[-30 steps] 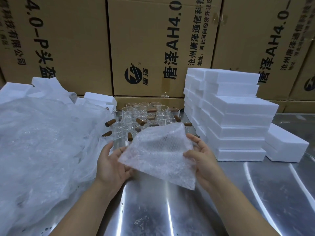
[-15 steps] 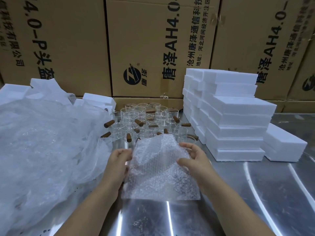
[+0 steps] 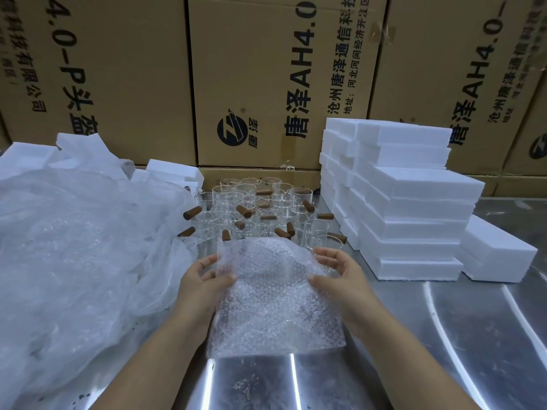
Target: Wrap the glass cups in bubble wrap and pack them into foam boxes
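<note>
Both side edges of the wrap [image 3: 275, 300] are pinched, by left hand [image 3: 201, 282] and right hand [image 3: 343, 275]; best spread it flat just before the cups [image 3: 254, 208].

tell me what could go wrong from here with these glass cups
The glass cups stand packed together with brown handles jutting every way, so lifting one could snag or tip a neighbour. The bubble wrap sheet, held by the left hand and right hand, hides the nearest cups; its far edge might knock one over.
</note>
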